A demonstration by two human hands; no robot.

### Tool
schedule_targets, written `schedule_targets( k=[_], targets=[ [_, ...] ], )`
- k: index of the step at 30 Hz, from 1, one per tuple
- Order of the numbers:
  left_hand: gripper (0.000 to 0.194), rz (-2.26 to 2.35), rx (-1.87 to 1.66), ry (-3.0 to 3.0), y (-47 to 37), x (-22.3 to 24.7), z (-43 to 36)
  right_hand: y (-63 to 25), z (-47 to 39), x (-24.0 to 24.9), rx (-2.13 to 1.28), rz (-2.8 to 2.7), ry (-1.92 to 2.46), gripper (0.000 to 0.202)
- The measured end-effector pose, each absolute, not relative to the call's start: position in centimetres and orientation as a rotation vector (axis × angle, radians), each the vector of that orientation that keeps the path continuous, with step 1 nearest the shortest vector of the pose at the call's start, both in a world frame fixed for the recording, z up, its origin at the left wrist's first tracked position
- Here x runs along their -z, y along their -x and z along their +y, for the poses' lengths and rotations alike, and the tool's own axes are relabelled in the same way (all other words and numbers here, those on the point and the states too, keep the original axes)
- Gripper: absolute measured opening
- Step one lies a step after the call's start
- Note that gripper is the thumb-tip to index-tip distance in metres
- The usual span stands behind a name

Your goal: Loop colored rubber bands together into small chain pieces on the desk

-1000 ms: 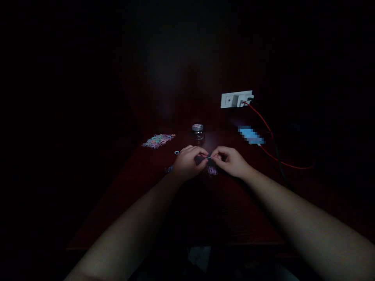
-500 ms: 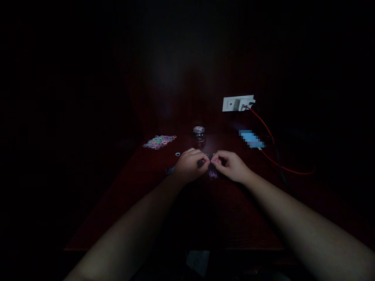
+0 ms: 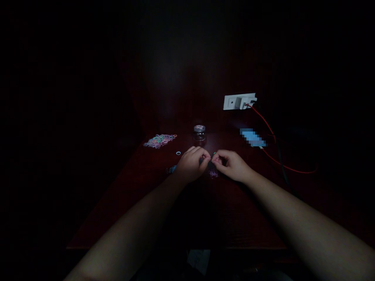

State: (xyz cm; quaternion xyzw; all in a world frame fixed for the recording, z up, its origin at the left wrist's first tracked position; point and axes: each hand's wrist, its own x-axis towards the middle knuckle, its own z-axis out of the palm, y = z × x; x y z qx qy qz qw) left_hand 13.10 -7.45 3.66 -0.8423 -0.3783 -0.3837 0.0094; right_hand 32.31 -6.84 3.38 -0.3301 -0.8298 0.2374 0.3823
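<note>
With the clock centred where the fingertips met, the glossy dark-red wooden tabletop (image 3: 190,226) ran out to its front edge at six o'clock, a broad stretch of surface lying between; its slanting side edge passed beyond nine. At twelve, a dark-red wall closed off the far side, and a clear round jar with a patterned lid (image 3: 199,132) stood just short of it. A flat pixel-masked blue device (image 3: 252,137) on a thin red cable (image 3: 265,121) bounded two o'clock. The left forearm came in from between seven and eight, the right from four. The left hand (image 3: 193,163) arched palm-down, thumb and forefinger pinching; the right hand (image 3: 231,163) mirrored it, its other fingers curled. Between their tips showed a thin pale strand (image 3: 211,159), too small to make out fully. Small purple loops (image 3: 213,173) lay at six, close by; small blue loops (image 3: 173,169), partly behind the left hand, lay toward eight-thirty, and a loose pastel heap of loops (image 3: 159,141) at ten.
</note>
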Motion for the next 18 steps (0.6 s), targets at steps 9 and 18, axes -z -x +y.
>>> schedule_targets(
  k=[9,18],
  targets=[
    [0.005,-1.212,1.227,2.602,-13.01,-3.74,-7.55,-32.21,-7.03,-3.57,-0.654,-2.042,0.853,0.013],
    [0.004,-1.185,1.199,2.646,-13.05,-3.56,-7.47,-32.19,-7.01,-3.51,-0.565,-2.094,0.830,0.014]
  ],
)
